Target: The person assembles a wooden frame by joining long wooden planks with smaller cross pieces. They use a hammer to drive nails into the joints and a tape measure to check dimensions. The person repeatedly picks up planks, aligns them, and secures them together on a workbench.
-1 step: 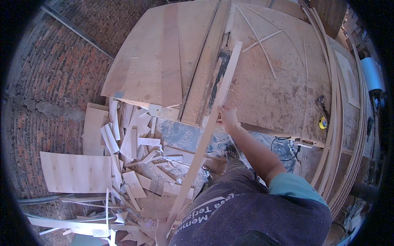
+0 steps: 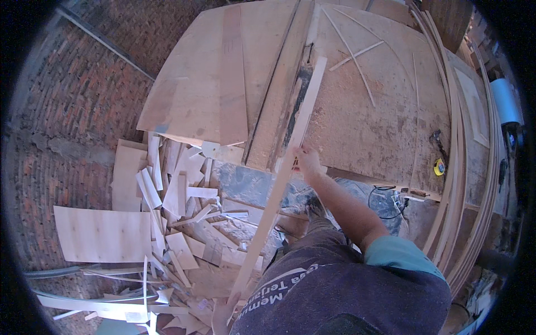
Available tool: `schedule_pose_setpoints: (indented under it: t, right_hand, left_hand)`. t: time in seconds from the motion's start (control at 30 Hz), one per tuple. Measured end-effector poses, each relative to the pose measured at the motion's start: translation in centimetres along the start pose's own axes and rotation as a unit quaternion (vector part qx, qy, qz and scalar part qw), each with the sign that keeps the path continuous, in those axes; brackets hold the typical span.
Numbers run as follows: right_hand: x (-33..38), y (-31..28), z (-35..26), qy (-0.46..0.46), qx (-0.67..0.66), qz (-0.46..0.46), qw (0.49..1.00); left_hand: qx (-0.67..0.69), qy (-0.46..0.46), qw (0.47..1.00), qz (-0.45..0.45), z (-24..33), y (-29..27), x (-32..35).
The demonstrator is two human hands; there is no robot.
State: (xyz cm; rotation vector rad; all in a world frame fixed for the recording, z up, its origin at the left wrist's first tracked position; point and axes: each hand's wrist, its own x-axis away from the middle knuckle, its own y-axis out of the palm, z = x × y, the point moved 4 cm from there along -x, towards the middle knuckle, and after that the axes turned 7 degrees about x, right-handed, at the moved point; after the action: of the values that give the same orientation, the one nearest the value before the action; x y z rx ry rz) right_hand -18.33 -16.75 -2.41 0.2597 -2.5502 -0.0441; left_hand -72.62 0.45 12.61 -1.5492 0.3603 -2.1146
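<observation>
A long, narrow pale wooden strip [image 2: 279,181] slants from over the workbench [image 2: 368,123] down to my left side. My right hand [image 2: 308,163] is closed at its right edge, near the bench's front edge, with the fingers curled against the wood. Something small and dark shows below those fingers, too small to name. At the strip's near end, my left hand [image 2: 223,314] grips it low beside my body, its fingers partly hidden. The strip's far end lies over a dark groove in the bench.
Thin sticks [image 2: 357,56] and sawdust lie on the bench, with a yellow tape measure [image 2: 439,166] at its right. Long boards [image 2: 455,167] run along the right side. Wood offcuts [image 2: 181,195] cover the floor at left, below a brick wall [image 2: 61,145].
The strip's far end has shifted slightly left. My right hand has moved a little, and a dark patch below its fingers shows more.
</observation>
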Motion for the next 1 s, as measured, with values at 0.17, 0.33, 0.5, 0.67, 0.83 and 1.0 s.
schedule_pose_setpoints:
  t: [0.17,0.33,0.5,0.67,0.83,1.0]
  right_hand:
    - [2.5,2.1,0.1,0.003,0.076,0.012,0.997]
    - [1.1,3.1,0.9,-0.015,0.128,0.002,0.992]
    - [-0.1,3.4,1.8,-0.029,0.175,-0.006,0.984]
    - [-3.4,3.1,4.4,-0.113,0.328,0.010,0.938]
    - [-8.3,2.1,8.9,-0.283,0.402,0.120,0.862]
    - [-6.2,3.8,6.7,-0.109,0.374,0.038,0.920]
  left_hand:
    - [0.125,-0.065,0.990,0.000,-3.9,1.6,-1.0]
    - [0.187,-0.095,0.977,-0.037,1.8,3.6,1.9]
    - [0.137,-0.124,0.982,-0.048,-0.3,4.3,-0.1]
    - [-0.015,-0.071,0.997,0.031,-7.8,4.5,-7.2]
    - [-0.001,0.073,0.996,-0.047,-7.0,4.2,-10.3]
    - [0.025,-0.041,0.998,-0.048,-10.6,4.8,-12.5]
